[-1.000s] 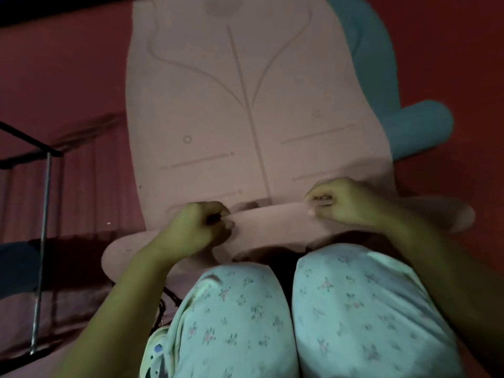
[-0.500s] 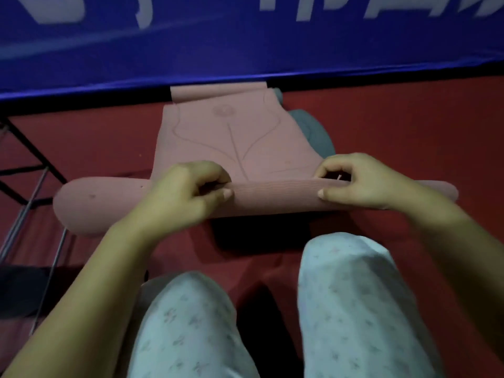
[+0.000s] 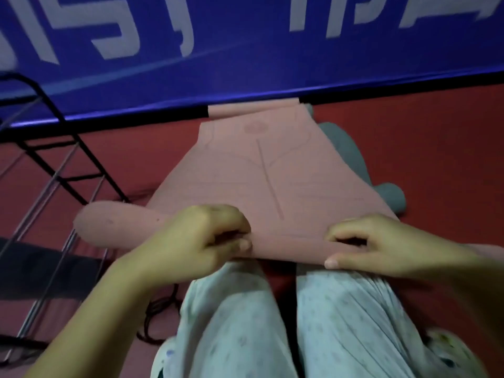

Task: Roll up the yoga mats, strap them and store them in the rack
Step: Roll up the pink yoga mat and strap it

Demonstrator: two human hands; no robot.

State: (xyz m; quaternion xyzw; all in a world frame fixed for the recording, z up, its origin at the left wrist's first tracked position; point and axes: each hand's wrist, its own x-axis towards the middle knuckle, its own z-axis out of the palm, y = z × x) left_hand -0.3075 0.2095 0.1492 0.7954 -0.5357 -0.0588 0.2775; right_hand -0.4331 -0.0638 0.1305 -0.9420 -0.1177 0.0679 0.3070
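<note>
Mat roll gripped at near end, both hands

Pink yoga mat lies flat on the red floor, running away from the person toward a blue banner with pale lettering. Near end is turned up into a roll that spans side to side just in front of the knees; left tip of the roll sticks out past the flat part toward the rack. Faint line markings on the mat's upper face, a centre line and curved lines; blurred, details not readable.

Left hand: fingers curled over the top of the roll, thumb underneath on the near side, gripping it. Right hand: same grip, fingers bent over the top, thumb pressed along the near edge. Hands well apart, one either side of the centre line.

Grey-teal yoga mat partly under the pink one on the right; a rolled end shows beside the pink mat's right edge.

Metal rack on the left, black frame with thin silver rods, near the roll's left tip. Whether it touches, cannot tell.

Person's legs in pale printed trousers fill the bottom of the view. Dark cord on the floor beside the left leg.
</note>
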